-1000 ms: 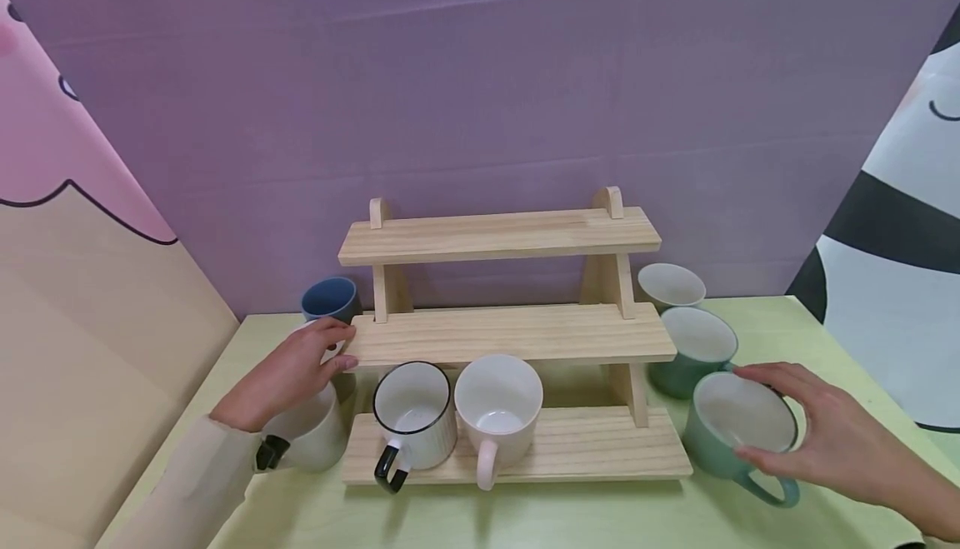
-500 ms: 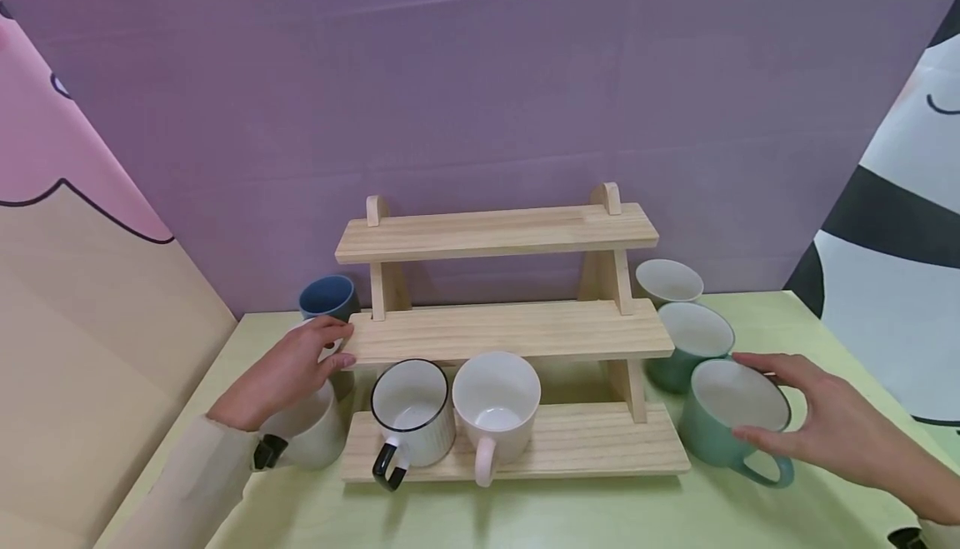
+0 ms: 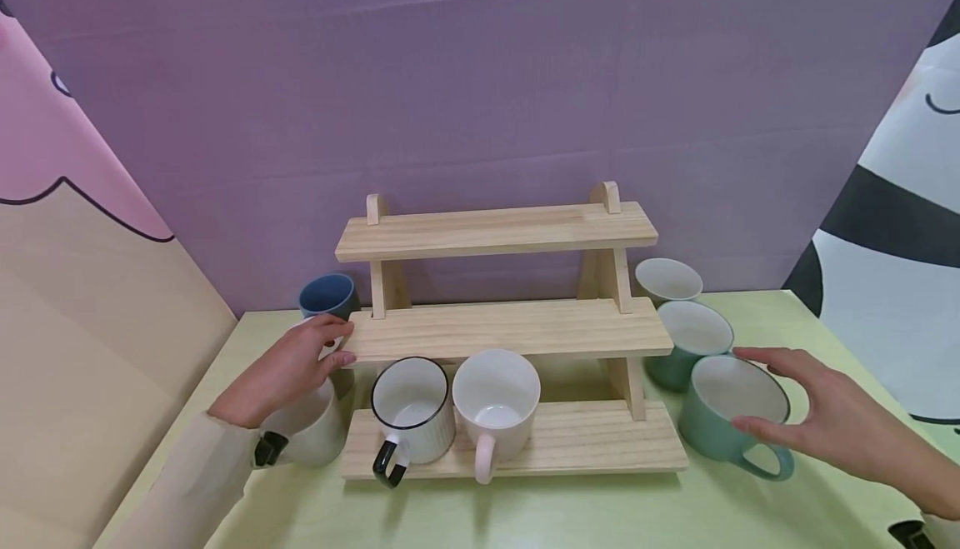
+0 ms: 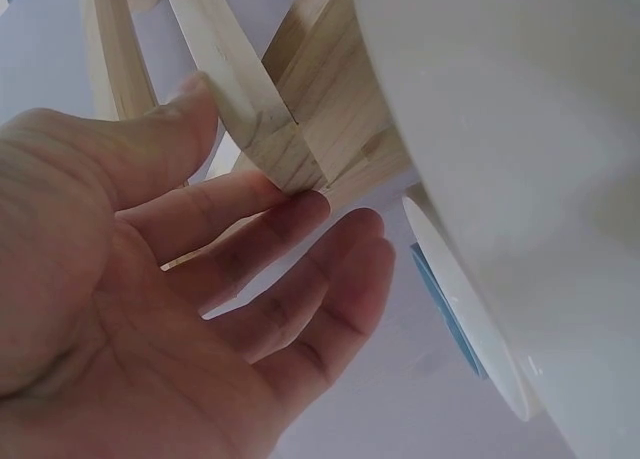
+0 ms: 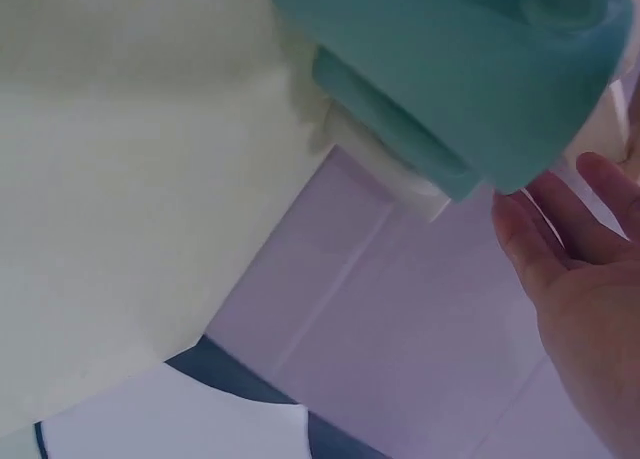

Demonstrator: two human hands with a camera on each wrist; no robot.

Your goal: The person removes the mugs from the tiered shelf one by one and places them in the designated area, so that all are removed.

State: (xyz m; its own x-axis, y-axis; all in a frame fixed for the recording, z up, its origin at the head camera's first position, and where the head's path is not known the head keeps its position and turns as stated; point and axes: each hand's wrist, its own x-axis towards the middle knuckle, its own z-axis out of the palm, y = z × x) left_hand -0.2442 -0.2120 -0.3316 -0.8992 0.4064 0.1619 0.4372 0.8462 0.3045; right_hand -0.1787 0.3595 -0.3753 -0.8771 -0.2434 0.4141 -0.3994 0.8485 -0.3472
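A three-tier wooden display shelf (image 3: 510, 330) stands mid-table. My left hand (image 3: 288, 370) pinches the left end of its middle tier; the left wrist view shows the thumb (image 4: 195, 109) on one side of the board. Toward the right, my right hand (image 3: 825, 416) holds the rim of a teal mug (image 3: 712, 428) between spread thumb and fingers. That mug has a white inside, and its handle points to the lower right. On the bottom tier sit a white mug with black rim and handle (image 3: 431, 436) and a pale pink mug (image 3: 506, 441).
Behind the held mug stand a darker green mug (image 3: 675, 366) and a white one (image 3: 670, 278). Left of the shelf are a blue mug (image 3: 330, 295) and a white mug (image 3: 318, 432), partly hidden by my left arm. A purple backdrop (image 3: 480, 99) hangs behind the pale table (image 3: 525, 516).
My right hand and the teal mug have shifted slightly away from me together, and the mug's handle has turned a little. The left hand keeps its place on the shelf.
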